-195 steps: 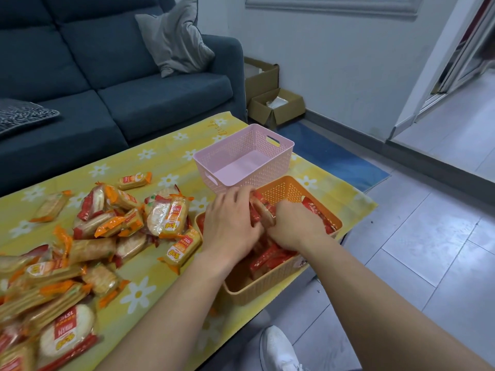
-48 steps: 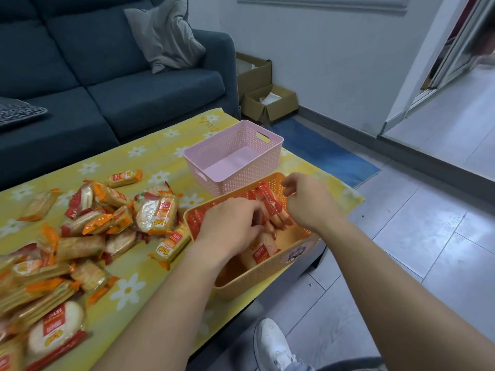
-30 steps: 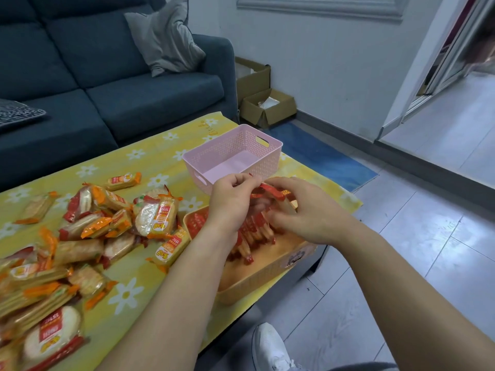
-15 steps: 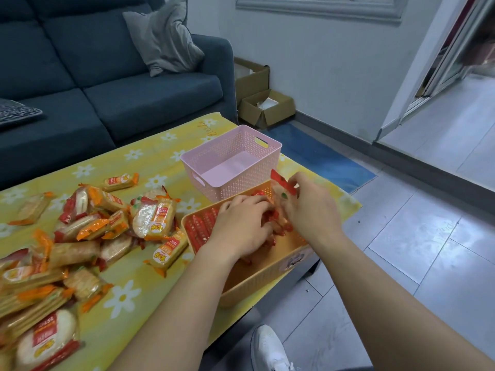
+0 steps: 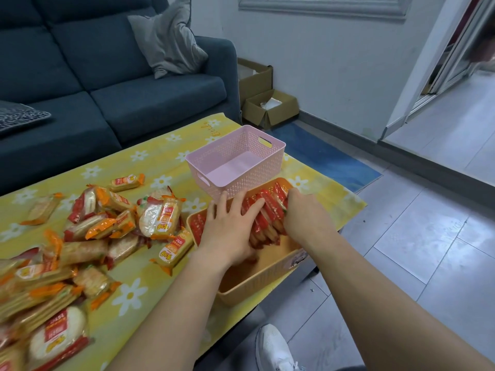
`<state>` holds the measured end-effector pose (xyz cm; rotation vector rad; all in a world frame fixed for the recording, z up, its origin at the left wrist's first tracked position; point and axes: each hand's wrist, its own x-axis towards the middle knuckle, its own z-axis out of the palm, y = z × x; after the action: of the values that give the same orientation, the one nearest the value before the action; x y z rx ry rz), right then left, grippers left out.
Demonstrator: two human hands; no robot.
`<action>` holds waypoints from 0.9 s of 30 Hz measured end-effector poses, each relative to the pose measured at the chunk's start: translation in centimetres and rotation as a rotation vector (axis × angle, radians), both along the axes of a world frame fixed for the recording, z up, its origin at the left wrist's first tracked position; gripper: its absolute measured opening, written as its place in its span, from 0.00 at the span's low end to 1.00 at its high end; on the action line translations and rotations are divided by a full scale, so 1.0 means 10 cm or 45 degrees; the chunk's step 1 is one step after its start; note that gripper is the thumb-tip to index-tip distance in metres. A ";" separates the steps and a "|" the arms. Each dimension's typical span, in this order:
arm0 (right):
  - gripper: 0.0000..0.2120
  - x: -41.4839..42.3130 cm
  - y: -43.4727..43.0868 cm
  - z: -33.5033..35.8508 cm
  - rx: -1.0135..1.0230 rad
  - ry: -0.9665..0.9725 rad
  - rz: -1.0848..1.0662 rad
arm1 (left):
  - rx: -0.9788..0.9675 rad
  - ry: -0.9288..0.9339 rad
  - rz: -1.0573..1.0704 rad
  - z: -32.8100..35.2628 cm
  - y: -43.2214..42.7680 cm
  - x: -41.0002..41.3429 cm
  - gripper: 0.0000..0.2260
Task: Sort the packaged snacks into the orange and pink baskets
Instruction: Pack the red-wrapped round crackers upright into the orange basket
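The orange basket (image 5: 258,281) sits at the table's near right edge, with the empty pink basket (image 5: 263,167) touching its far side. A row of red snack packets (image 5: 269,210) stands on edge in the orange basket's far half. My left hand (image 5: 229,228) lies over the row's left side, fingers spread and straight, pressing on the packets. From the right, my right hand (image 5: 305,219) pushes against the same row; its fingertips are hidden behind the packets. A loose pile of orange and red snack packs (image 5: 112,223) covers the table's left part.
The table wears a yellow flowered cloth (image 5: 160,159). Behind it stands a blue sofa (image 5: 107,84) with a grey cushion. Cardboard boxes (image 5: 270,108) sit on the floor by the wall. My white shoe (image 5: 273,349) shows below the table edge.
The red packet my right hand held up above the basket is now down in the row. Both hands have dropped onto the packets and squeeze them together.
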<state>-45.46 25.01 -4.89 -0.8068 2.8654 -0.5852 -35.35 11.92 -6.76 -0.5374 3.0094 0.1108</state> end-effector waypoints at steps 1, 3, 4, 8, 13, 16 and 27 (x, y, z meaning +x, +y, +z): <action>0.06 0.00 -0.01 0.00 -0.026 -0.019 0.000 | 0.001 0.014 0.030 -0.01 -0.01 0.00 0.52; 0.06 0.01 -0.04 0.00 -0.125 -0.082 -0.001 | -0.029 0.042 0.045 -0.01 -0.02 0.00 0.51; 0.07 0.01 -0.05 0.01 -0.157 -0.130 0.005 | -0.062 0.065 0.036 -0.01 -0.02 -0.01 0.50; 0.13 0.01 -0.09 0.00 -0.076 -0.215 0.059 | -0.129 0.189 0.025 -0.03 -0.03 -0.01 0.42; 0.10 -0.07 -0.11 -0.03 -0.074 -0.419 0.018 | -0.114 0.117 -0.001 -0.06 0.00 -0.01 0.45; 0.10 -0.09 -0.12 0.01 -0.076 -0.526 0.020 | -0.109 0.140 -0.074 -0.07 0.01 -0.02 0.43; 0.16 0.04 -0.22 0.07 0.023 -0.407 0.084 | 0.089 0.179 -0.140 0.00 0.02 -0.01 0.36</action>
<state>-45.10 22.80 -4.16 -0.7276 2.5414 -0.6169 -35.40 12.14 -6.74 -0.3711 3.1495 0.2554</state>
